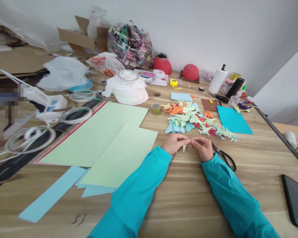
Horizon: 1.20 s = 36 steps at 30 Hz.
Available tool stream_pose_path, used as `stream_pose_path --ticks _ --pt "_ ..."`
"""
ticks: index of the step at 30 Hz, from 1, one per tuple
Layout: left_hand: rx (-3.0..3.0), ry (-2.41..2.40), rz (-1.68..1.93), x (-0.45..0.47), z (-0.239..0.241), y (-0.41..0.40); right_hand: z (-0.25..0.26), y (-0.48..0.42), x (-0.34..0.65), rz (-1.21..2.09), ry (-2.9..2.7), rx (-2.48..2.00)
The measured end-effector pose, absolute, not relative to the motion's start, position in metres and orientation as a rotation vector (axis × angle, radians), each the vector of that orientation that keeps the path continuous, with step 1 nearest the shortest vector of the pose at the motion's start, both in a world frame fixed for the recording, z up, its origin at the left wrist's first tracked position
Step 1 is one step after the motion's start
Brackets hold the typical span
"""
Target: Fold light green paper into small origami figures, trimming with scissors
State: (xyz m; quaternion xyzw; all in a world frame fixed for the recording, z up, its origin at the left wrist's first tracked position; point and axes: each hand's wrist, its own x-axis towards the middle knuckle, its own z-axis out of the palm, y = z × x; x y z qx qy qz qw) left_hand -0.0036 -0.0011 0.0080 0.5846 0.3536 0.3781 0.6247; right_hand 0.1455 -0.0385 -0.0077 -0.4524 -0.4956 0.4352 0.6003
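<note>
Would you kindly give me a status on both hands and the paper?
Left hand and right hand pinch small green paper piece together. Folded-paper pile just beyond. Scissors lie beside right wrist.

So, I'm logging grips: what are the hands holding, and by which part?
A small pale green folded paper, pinched at its top between left hand and right hand; its tip hangs below.
</note>
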Motion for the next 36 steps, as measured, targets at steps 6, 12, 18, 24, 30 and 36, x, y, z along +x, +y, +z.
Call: stream_pose_path --ticks 6,12,18,24,30,36 --pt "1.333 0.807 0.911 -0.003 0.008 -0.002 -0.011 -0.039 0.147 1.027 -1.191 -1.045" --pt "1.328 0.834 0.938 -0.003 0.004 -0.001 -0.01 -0.039 0.147 1.015 -1.234 -1.046" --pt "1.329 0.851 0.94 -0.003 0.004 0.0 -0.011 -0.039 0.147 1.015 -1.239 -1.041" --pt "1.39 0.88 0.976 -0.002 0.0 0.0 -0.01 -0.039 0.147 1.013 -1.211 -1.042" --pt "1.851 0.914 1.118 -0.001 0.009 -0.004 -0.01 -0.04 0.145 0.903 -1.235 -1.075" --pt "2.624 0.934 1.113 -0.009 0.011 0.0 -0.01 -0.04 0.146 0.61 -1.484 -1.11"
